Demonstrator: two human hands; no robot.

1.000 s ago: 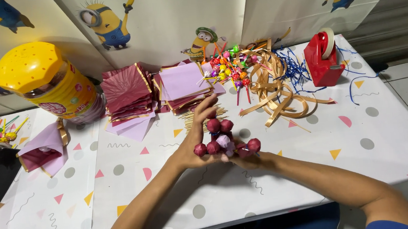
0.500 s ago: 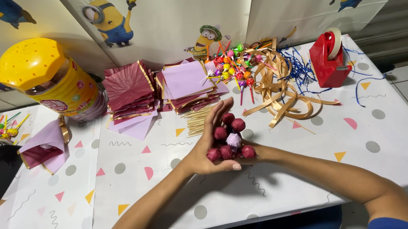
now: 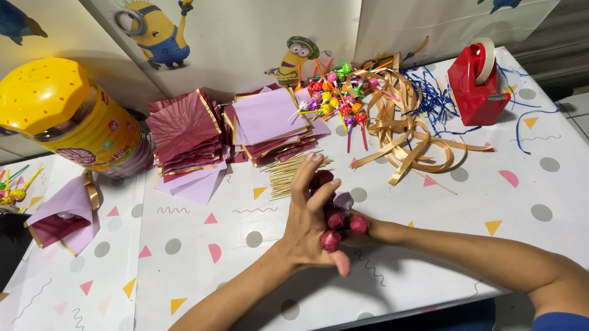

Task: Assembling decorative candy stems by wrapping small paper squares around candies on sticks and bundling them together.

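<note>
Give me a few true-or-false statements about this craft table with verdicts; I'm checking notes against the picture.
1. The left hand is wrapped around a cluster of dark red wrapped balls. True.
2. The red tape dispenser stands at the near left corner of the table. False: it stands at the far right, beside the blue ribbon strands.
3. The yellow-lidded jar lies tipped over at the far left. True.
4. The pile of wooden sticks lies just beyond the hands, in front of the stacks of paper squares. True.
5. The gold ribbon strips are wound neatly on a spool. False: they lie in a loose tangle on the table.
</note>
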